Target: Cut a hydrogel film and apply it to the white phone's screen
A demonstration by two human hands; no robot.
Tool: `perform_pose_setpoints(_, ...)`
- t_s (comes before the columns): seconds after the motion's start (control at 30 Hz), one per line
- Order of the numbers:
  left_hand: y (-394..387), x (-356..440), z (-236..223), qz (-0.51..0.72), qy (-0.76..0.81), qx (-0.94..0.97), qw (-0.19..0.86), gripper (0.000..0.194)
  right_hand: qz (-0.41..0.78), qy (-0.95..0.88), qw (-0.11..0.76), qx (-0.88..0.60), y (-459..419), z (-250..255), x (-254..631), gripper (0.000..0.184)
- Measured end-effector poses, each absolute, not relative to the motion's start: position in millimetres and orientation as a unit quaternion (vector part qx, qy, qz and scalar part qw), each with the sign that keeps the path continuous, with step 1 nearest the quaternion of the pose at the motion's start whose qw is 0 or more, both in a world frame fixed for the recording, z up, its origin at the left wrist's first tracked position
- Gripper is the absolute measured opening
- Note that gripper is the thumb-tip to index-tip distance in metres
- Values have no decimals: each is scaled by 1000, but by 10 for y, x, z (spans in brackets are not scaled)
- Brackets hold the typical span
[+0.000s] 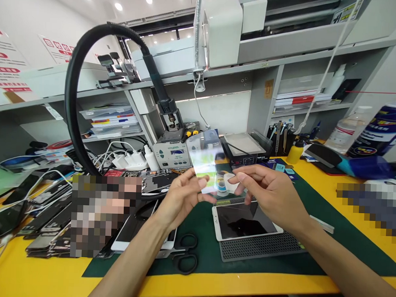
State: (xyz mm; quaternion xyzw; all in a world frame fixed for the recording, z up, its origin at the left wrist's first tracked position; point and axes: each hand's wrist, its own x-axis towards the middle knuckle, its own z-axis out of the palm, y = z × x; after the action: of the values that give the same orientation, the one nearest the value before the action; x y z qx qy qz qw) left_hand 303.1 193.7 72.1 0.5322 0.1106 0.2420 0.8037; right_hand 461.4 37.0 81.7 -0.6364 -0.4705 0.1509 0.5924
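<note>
A glossy see-through film (204, 159), about phone-sized and catching bright reflections, is held upright by its lower part between the thumb and fingers of my left hand (183, 193). To its right, my right hand (268, 192) has thumb and forefinger pinched together by a small whitish piece (230, 183); whether it grips that piece I cannot tell. Below both hands, a white-framed phone (247, 220) lies screen up on a dark perforated pad (262, 247). Black-handled scissors (185, 253) rest near my left forearm, beside another white-framed device (130, 230) partly hidden by that arm.
A green mat (337, 257) covers part of the yellow table (232, 286). Stacked phones (48, 234) and cables crowd the left. Behind stands a control unit (172, 154) with a thick black hose (70, 92). Bottles, a spray can (380, 129) and a tool holder (281, 140) stand right.
</note>
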Motion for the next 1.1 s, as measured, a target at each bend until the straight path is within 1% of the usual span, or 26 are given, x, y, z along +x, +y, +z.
perform_pose_setpoints(0.07, 1862, 3081, 666, 235, 119, 550, 792, 32, 151, -473, 600, -628, 380, 802, 4588, 28)
perform_pose_setpoints(0.17, 1796, 3122, 605, 246, 150, 577, 765, 18, 154, -475, 600, -624, 393, 794, 4553, 27)
perform_pose_setpoints(0.2, 1793, 3122, 600, 248, 156, 580, 760, 16, 156, -475, 599, -626, 396, 794, 4548, 27)
perform_pose_setpoints(0.33, 1837, 3069, 654, 234, 161, 586, 759, 17, 152, -476, 589, -635, 408, 797, 4571, 28)
perform_pose_setpoints(0.47, 1873, 3033, 705, 218, 156, 594, 759, 23, 156, -479, 583, -637, 413, 793, 4616, 29)
perform_pose_setpoints(0.77, 1803, 3104, 615, 222, 175, 580, 764, 20, 161, -488, 586, -626, 412, 765, 4607, 28)
perform_pose_setpoints(0.97, 1881, 3037, 637, 205, 164, 568, 780, 23, 183, -468, 620, -603, 418, 757, 4632, 28)
perform_pose_setpoints(1.1, 1881, 3039, 644, 215, 166, 553, 787, 23, 183, -469, 624, -598, 418, 756, 4637, 26)
